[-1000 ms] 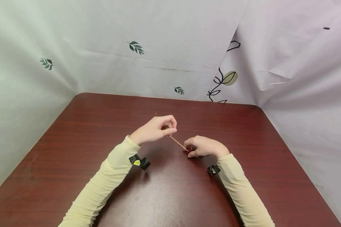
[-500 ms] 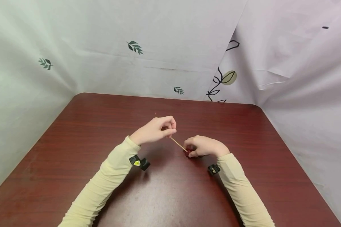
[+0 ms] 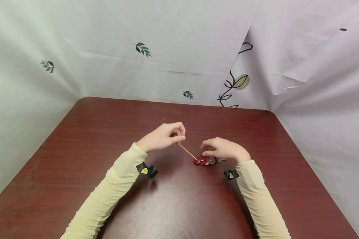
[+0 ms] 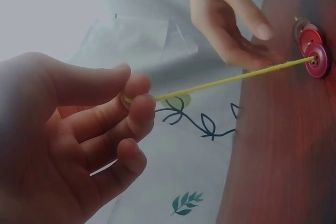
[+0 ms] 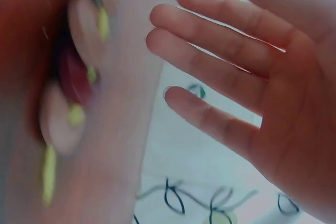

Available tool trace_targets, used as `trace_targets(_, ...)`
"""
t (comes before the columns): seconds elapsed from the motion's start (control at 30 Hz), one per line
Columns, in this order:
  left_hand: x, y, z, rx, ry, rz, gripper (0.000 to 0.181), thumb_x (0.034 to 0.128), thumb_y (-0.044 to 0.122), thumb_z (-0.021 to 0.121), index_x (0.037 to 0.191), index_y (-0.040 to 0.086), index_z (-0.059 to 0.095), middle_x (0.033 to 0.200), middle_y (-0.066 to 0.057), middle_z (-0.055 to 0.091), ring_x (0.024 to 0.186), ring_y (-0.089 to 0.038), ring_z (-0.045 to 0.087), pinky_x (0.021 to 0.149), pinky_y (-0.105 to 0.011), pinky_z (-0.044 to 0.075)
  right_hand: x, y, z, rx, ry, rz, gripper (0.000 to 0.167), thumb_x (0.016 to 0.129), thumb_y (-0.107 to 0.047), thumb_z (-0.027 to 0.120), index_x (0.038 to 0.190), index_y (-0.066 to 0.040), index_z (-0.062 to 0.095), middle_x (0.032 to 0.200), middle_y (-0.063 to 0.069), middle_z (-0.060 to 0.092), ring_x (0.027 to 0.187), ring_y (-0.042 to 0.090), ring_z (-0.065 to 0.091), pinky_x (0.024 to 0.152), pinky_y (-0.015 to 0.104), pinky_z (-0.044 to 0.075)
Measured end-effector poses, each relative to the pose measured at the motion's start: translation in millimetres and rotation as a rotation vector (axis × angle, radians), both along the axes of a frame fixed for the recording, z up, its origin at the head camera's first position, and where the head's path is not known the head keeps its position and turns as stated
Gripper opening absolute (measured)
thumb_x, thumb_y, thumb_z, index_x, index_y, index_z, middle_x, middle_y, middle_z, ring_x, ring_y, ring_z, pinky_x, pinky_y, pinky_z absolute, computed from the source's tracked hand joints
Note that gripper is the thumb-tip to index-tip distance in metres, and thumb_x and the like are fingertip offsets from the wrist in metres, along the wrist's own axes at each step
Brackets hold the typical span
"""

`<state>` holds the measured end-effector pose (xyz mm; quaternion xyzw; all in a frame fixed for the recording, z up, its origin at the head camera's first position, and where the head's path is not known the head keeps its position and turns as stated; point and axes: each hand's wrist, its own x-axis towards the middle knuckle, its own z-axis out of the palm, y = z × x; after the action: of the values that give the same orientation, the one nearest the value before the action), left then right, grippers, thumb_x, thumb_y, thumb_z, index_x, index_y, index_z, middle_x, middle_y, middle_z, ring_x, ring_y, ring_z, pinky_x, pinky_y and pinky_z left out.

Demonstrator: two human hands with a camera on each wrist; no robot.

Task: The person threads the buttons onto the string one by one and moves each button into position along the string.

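A row of red and pinkish buttons [image 3: 202, 161], threaded on a thin yellow cord [image 4: 226, 82], lies on the table. My left hand [image 3: 164, 136] pinches the cord's near end between thumb and fingers, up and to the left of the row. From there the cord runs taut down to a dark-red button [image 4: 317, 66] with several holes. My right hand [image 3: 224, 148] hovers just over the row, holding nothing; its fingers look extended in the right wrist view. Past the last pale button [image 5: 60, 121], a short tail of cord sticks out.
The reddish-brown wooden table [image 3: 107, 122] has rounded far corners. White cloth [image 3: 173, 49] printed with leaves hangs behind it and on both sides. Black wrist cameras [image 3: 148, 170] sit on the cream sleeves [image 3: 107, 192].
My right hand has let go of the buttons and moved a little up and to the right, uncovering the row. The left hand stays nearly still with the cord.
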<state>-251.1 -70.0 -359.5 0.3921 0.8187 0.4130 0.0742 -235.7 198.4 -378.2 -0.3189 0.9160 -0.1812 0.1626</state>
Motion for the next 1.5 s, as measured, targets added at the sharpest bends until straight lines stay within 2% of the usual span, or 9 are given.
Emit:
trace_targets(0.07, -0.9, 0.4, -1.0, -0.001, 0.003, 0.001, 0.008, 0.0952, 0.013, 0.060, 0.091, 0.013, 0.053, 0.068, 0.004, 0.060, 0.071, -0.030, 0.061, 0.061, -0.024, 0.039, 0.2, 11, 3.4, 0.020, 0.056, -0.017, 0.013, 0.090, -0.015, 0.064, 0.103, -0.012, 0.067, 0.090, -0.003, 0.069, 0.077, 0.008, 0.060, 0.073, 0.028, 0.050)
trace_targets(0.13, -1.5, 0.6, -1.7, -0.007, 0.007, 0.006, 0.009, 0.0951, 0.013, 0.060, 0.090, 0.013, 0.053, 0.068, 0.004, 0.060, 0.070, -0.027, 0.061, 0.061, -0.024, 0.040, 0.6, 21, 6.2, 0.046, 0.055, -0.048, 0.011, 0.088, -0.011, 0.065, 0.099, -0.011, 0.067, 0.091, -0.003, 0.068, 0.080, 0.008, 0.058, 0.075, 0.028, 0.048)
trace_targets(0.33, -2.1, 0.2, -1.7, -0.018, 0.003, 0.011, 0.009, 0.0947, 0.013, 0.060, 0.090, 0.012, 0.053, 0.069, 0.003, 0.061, 0.072, -0.026, 0.062, 0.062, -0.024, 0.040, -1.9, 48, 2.6, 0.167, -0.099, -0.212, 0.011, 0.076, -0.003, 0.068, 0.081, -0.011, 0.064, 0.076, -0.002, 0.058, 0.070, 0.011, 0.050, 0.064, 0.026, 0.040)
trace_targets(0.43, -1.9, -0.2, -1.9, -0.018, -0.006, 0.007, 0.008, 0.0944, 0.012, 0.061, 0.090, 0.011, 0.053, 0.070, 0.002, 0.061, 0.074, -0.029, 0.062, 0.062, -0.024, 0.041, -4.9, 55, -4.5, 0.171, -0.180, -0.265, 0.013, 0.073, -0.002, 0.071, 0.079, -0.008, 0.062, 0.069, -0.002, 0.054, 0.065, 0.011, 0.048, 0.063, 0.025, 0.038)
trace_targets(0.67, -3.0, -0.7, -3.6, -0.019, -0.006, 0.007, 0.009, 0.0941, 0.012, 0.061, 0.090, 0.011, 0.053, 0.072, -0.006, 0.064, 0.074, -0.029, 0.061, 0.063, -0.024, 0.040, -9.7, 55, -16.3, 0.133, -0.214, -0.255, 0.014, 0.070, 0.001, 0.069, 0.075, -0.008, 0.060, 0.067, -0.003, 0.051, 0.063, 0.011, 0.047, 0.060, 0.025, 0.038)
trace_targets(0.83, -5.1, -0.5, -5.2, -0.019, -0.006, 0.001, 0.009, 0.0944, 0.012, 0.061, 0.091, 0.011, 0.053, 0.077, -0.015, 0.066, 0.073, -0.026, 0.061, 0.063, -0.024, 0.040, -9.7, 50, -15.6, 0.169, -0.202, -0.273, 0.017, 0.069, 0.008, 0.059, 0.069, -0.009, 0.061, 0.063, -0.003, 0.052, 0.059, 0.012, 0.048, 0.057, 0.025, 0.038)
trace_targets(1.07, -8.4, -1.2, -7.6, -0.024, -0.035, 0.001, 0.009, 0.0941, 0.011, 0.061, 0.090, 0.010, 0.053, 0.079, -0.016, 0.067, 0.077, -0.032, 0.063, 0.065, -0.024, 0.041, -8.7, 48, -14.0, 0.183, -0.194, -0.222, 0.019, 0.065, 0.007, 0.053, 0.065, -0.010, 0.060, 0.058, -0.006, 0.049, 0.057, 0.009, 0.045, 0.055, 0.023, 0.035)
trace_targets(1.33, -14.5, -8.4, -9.1, -0.080, -0.071, -0.017, 0.009, 0.0941, 0.011, 0.061, 0.089, 0.010, 0.053, 0.076, -0.015, 0.066, 0.075, -0.031, 0.063, 0.066, -0.025, 0.043, -12.7, 60, -13.5, 0.083, -0.111, -0.083, 0.013, 0.077, -0.004, 0.060, 0.071, -0.015, 0.058, 0.066, -0.011, 0.049, 0.063, 0.004, 0.044, 0.062, 0.019, 0.036)
trace_targets(1.5, -18.7, -17.6, -8.1, -0.118, -0.130, -0.013, 0.010, 0.0945, 0.009, 0.059, 0.088, 0.009, 0.052, 0.073, -0.010, 0.065, 0.075, -0.030, 0.063, 0.067, -0.026, 0.044, -10.7, 63, -3.9, -0.005, -0.028, -0.070, 0.014, 0.079, -0.004, 0.060, 0.073, -0.016, 0.055, 0.068, -0.011, 0.048, 0.064, 0.003, 0.044, 0.061, 0.019, 0.036)
